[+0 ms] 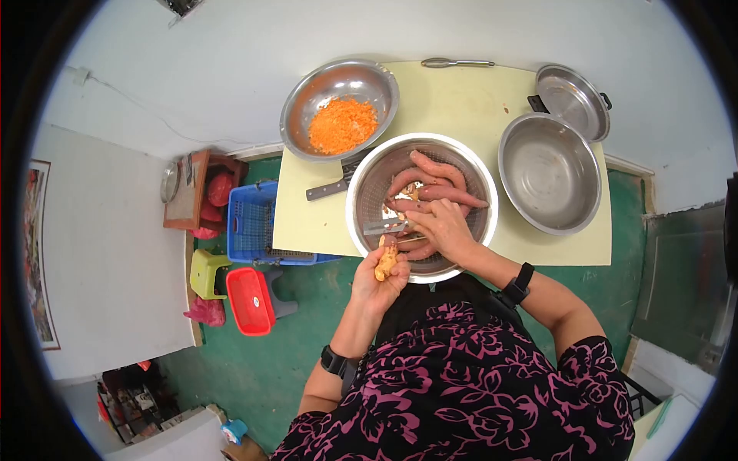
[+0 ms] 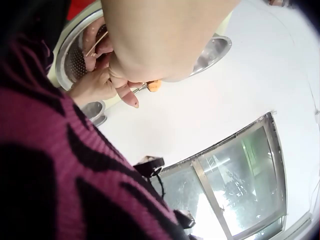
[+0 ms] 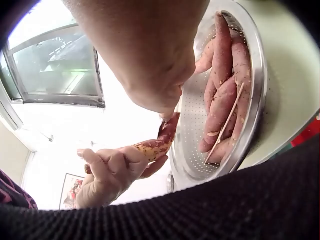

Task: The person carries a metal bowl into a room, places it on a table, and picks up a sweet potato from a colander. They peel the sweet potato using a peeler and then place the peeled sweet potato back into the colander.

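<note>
My left hand [image 1: 382, 280] grips a partly peeled sweet potato [image 1: 387, 261] near the front rim of the steel basin [image 1: 356, 184]. Its flesh shows yellow-orange, with reddish skin left at the upper end. My right hand [image 1: 447, 230] holds a short metal-bladed tool [image 1: 382, 227] just above that end; its handle is hidden by the fingers. In the right wrist view, both hands meet at the sweet potato [image 3: 155, 147] beside the basin. Several unpeeled sweet potatoes [image 3: 221, 107] lie on the perforated strainer [image 3: 192, 120] inside the basin, with a thin stick [image 3: 225, 122] across them.
A bowl [image 1: 295, 100] of shredded orange food [image 1: 343, 127] stands back left on the pale table [image 1: 453, 96]. Dark-handled knife [image 1: 327, 190] left of the basin; metal tongs [image 1: 457, 63] at the back edge. Steel pot [image 1: 550, 173] and pan [image 1: 573, 100] at right; blue crate [image 1: 250, 223] below left.
</note>
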{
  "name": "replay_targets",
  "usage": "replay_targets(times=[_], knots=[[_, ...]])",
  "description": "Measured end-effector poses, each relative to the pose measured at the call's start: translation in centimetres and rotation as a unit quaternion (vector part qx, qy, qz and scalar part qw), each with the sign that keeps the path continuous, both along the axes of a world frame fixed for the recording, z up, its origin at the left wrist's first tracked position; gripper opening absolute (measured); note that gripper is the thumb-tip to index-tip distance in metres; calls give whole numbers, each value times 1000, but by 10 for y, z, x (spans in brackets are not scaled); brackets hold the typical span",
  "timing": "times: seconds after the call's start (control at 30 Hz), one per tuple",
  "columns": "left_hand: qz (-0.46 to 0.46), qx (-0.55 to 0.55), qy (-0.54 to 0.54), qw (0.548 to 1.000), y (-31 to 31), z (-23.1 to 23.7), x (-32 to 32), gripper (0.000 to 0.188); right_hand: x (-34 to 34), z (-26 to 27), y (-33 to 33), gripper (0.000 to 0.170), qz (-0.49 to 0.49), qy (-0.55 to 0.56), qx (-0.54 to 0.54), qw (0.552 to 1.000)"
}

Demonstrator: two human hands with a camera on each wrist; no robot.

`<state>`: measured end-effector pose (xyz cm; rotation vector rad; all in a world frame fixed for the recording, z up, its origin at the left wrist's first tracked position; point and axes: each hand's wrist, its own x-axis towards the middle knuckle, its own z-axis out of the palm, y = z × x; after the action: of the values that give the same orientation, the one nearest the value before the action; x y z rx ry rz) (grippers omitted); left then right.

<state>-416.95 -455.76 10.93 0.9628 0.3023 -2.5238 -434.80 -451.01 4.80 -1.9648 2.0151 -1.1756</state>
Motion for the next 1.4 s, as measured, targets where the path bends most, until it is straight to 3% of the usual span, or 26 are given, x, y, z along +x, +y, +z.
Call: replay_targets(times=[0.23,0.33,0.43,0.53,0.67,1.03,1.13,1.17,1.23,1.33,1.4], knots=[[-7,6,-28,1000,-2,3,-3,26,-3,-1,2,24,-10,6,-29,1000],[1,-31,-99,995,0,-2,-2,27,-19,-7,8,22,-59,16,24,998],[15,-43,-103,994,-6,-1,6,27,-39,-6,9,22,-129,-25,95,987],[10,-42,-43,998,-8,-2,11,27,-26,-10,6,21,-81,-43,12,996],[19,-25,47,998,-5,9,5,32,-4,-6,1,25,-33,-85,2,996],[15,0,20,1000,-3,6,11,33,-13,-5,2,27,-37,-52,18,998],[24,-7,-3,1000,-3,8,12,32,-25,-11,4,23,-88,24,0,996],[29,-12,-15,999,-2,10,12,32,-34,-9,7,24,-124,0,69,990],[34,-21,-12,999,-3,11,10,32,-42,-6,6,20,-129,-31,57,989],[27,-17,4,999,-2,4,10,32,-24,-3,-1,20,-73,-51,-21,996],[23,-17,16,999,-3,2,7,32,-7,-5,-2,23,-32,-65,1,997]])
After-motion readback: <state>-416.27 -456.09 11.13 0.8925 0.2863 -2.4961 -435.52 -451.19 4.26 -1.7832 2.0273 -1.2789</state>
